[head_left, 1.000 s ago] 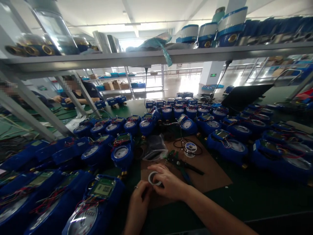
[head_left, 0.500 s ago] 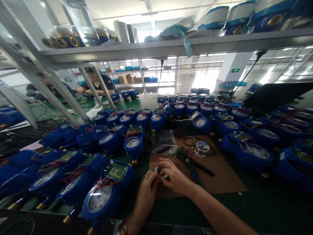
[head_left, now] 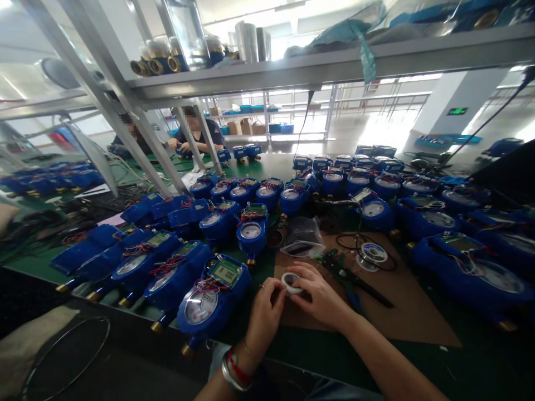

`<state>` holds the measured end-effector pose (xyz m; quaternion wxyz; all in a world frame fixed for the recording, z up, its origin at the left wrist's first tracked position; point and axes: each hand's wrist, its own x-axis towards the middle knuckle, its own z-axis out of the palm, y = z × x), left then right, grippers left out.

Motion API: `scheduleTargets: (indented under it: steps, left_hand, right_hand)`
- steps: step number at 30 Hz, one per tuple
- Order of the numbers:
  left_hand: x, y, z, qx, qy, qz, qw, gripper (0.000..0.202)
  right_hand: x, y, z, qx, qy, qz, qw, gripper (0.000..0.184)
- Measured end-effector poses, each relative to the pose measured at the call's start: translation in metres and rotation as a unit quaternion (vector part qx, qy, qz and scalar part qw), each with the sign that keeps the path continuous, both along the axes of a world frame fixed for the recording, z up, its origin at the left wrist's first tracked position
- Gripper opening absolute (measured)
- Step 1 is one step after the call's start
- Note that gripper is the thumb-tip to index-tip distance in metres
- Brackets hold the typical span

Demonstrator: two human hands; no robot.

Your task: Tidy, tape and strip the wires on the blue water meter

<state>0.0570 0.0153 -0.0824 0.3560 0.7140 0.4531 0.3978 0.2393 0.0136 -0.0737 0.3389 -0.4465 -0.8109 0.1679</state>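
Both hands are seen in the head view, held close together above a brown cardboard sheet (head_left: pixel 409 317) on the green counter (head_left: pixel 309 348). Between them a white tape roll (head_left: pixel 288 288) is held, tipped so that its hollow core is turned upward. By the right hand (head_left: pixel 317 292) the roll is gripped from the right, fingers curved around the rim and thumb set on the near side, presumably so that it is kept steady. By the left hand (head_left: pixel 265 309) the left edge is met with thumb and fingertips drawn together; whether a loose end is pinched there cannot be told. Green-and-black pliers (head_left: pixel 345 274), a wire spool (head_left: pixel 371 253) and a clear plastic bag (head_left: pixel 303 234) are laid just beyond, apparently so that they can be easily reached. To the left, a blue water meter (head_left: pixel 213 301) is placed with its digit display and dial faced upward, seemingly so that its coloured wires are left accessible.
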Motion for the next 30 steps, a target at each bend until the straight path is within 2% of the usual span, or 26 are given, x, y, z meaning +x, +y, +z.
scheduleTargets:
  steps: [5,12,18,30]
  left_hand:
    - [0.002,0.001,0.001,-0.005,-0.003,0.009,1.0,0.01]
    - [0.005,-0.003,0.0,-0.011,0.014,-0.038,0.999,0.007]
    - [0.003,-0.003,0.003,0.005,0.007,-0.056,0.998,0.011]
    - [0.005,-0.005,0.006,0.031,0.03,-0.065,0.997,0.013]
  right_hand:
    - [0.002,-0.001,0.004,-0.007,0.016,0.004,1.0,0.01]
    - [0.003,-0.004,0.015,-0.03,0.034,0.024,0.999,0.012]
    - [0.002,-0.003,0.01,-0.025,0.026,0.027,0.999,0.005]
    - [-0.001,-0.003,0.01,-0.044,0.055,0.036,0.997,0.013]
